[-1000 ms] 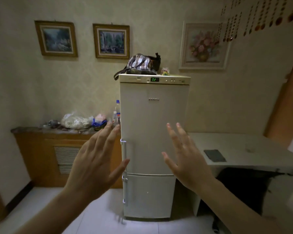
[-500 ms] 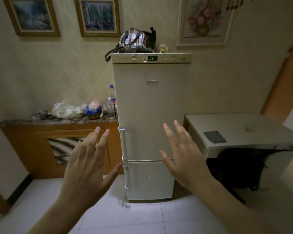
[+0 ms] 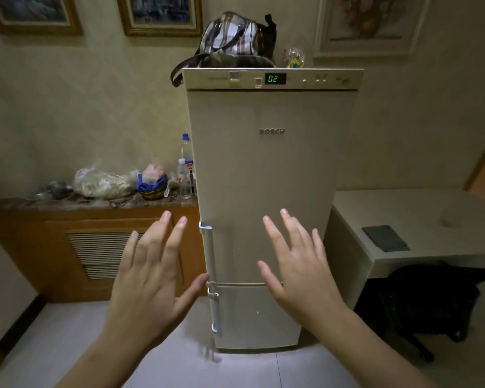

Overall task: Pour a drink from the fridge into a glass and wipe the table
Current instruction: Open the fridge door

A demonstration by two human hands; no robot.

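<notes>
A tall white fridge (image 3: 272,169) stands straight ahead, both doors closed, with vertical handles (image 3: 209,253) along its left edge. My left hand (image 3: 151,278) is raised in front of the handles, fingers spread, holding nothing. My right hand (image 3: 297,267) is raised before the upper door, also spread and empty. Neither hand touches the fridge. To the right is a pale table (image 3: 420,217) with a dark cloth (image 3: 385,238) lying on it and a faint clear glass (image 3: 452,218) farther back.
A wooden cabinet (image 3: 67,253) stands left of the fridge; its top holds plastic bottles (image 3: 186,175), a plastic bag (image 3: 101,183) and a small bowl. A plaid bag (image 3: 233,40) sits on the fridge. A dark chair (image 3: 420,301) is under the table. The floor is pale tile.
The view has come closer to the fridge and tilted down. Both hands stay raised and open, now lower against the fridge doors.
</notes>
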